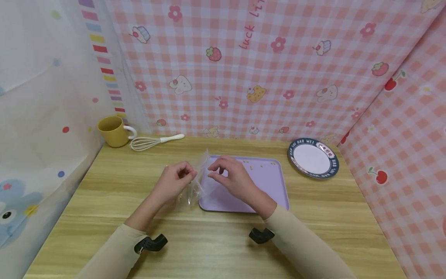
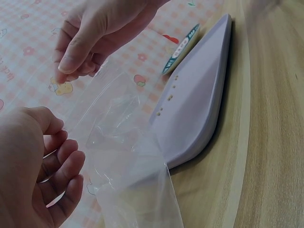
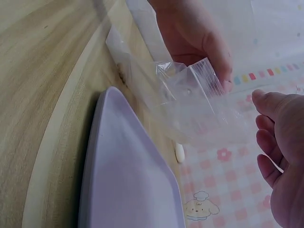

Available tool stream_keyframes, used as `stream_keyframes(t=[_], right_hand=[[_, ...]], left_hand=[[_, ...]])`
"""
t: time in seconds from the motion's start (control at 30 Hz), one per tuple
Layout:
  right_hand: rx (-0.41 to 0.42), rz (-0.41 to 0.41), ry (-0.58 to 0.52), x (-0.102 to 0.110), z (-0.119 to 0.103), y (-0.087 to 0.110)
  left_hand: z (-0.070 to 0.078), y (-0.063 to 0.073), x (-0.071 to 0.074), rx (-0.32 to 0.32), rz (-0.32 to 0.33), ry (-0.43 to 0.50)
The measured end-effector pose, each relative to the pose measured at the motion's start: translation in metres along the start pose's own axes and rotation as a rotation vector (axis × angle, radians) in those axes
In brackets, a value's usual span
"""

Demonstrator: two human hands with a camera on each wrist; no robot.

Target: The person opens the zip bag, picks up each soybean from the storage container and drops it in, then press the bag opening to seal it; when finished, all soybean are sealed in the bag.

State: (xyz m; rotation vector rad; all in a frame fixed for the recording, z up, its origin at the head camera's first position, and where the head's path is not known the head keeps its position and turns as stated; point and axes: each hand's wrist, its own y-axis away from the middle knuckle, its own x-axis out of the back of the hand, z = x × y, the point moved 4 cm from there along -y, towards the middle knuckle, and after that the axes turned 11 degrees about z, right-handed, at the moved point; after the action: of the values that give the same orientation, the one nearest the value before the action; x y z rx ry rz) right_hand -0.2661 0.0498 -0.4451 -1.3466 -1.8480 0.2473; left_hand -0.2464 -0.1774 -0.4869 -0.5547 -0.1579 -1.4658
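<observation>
A clear plastic zip bag (image 2: 114,137) hangs from my left hand (image 1: 175,180), whose thumb and index finger pinch its upper edge. Small yellow pieces (image 1: 180,197) show through the lower part of the bag in the head view. My right hand (image 1: 231,176) hovers close to the bag's other side, fingers loosely bent, with a gap between thumb and fingertips. The bag overlaps the left part of a lilac tray (image 1: 266,184). A few small yellow bits (image 1: 251,167) lie along the tray's far side.
A mustard mug (image 1: 113,133) with a white handle stands at the far left, beside a white-handled whisk (image 1: 156,142). At the far right lies a white plate (image 1: 311,158) with a dark patterned rim. Patterned cloth hangs behind the wooden table (image 1: 209,244) and at both sides.
</observation>
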Motion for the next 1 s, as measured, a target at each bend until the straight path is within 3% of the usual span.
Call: stream_keyframes(t=[0.2, 0.37, 0.63, 0.8, 1.0], right_hand=[[-0.014, 0.011, 0.001, 0.003, 0.004, 0.002], [-0.057, 0.068, 0.034, 0.022, 0.020, 0.007], [-0.256, 0.117, 0.170, 0.063, 0.071, 0.022], [-0.295, 0.127, 0.267, 0.086, 0.109, 0.032], [-0.376, 0.073, 0.345, 0.103, 0.139, 0.040]], left_hand=[[0.000, 0.001, 0.001, 0.005, 0.006, 0.006], [-0.001, 0.000, 0.001, 0.008, 0.010, -0.002], [-0.003, 0.000, 0.001, 0.003, 0.008, -0.006], [-0.005, 0.000, 0.001, 0.008, 0.004, -0.003], [-0.006, 0.000, 0.001, 0.016, 0.006, 0.000]])
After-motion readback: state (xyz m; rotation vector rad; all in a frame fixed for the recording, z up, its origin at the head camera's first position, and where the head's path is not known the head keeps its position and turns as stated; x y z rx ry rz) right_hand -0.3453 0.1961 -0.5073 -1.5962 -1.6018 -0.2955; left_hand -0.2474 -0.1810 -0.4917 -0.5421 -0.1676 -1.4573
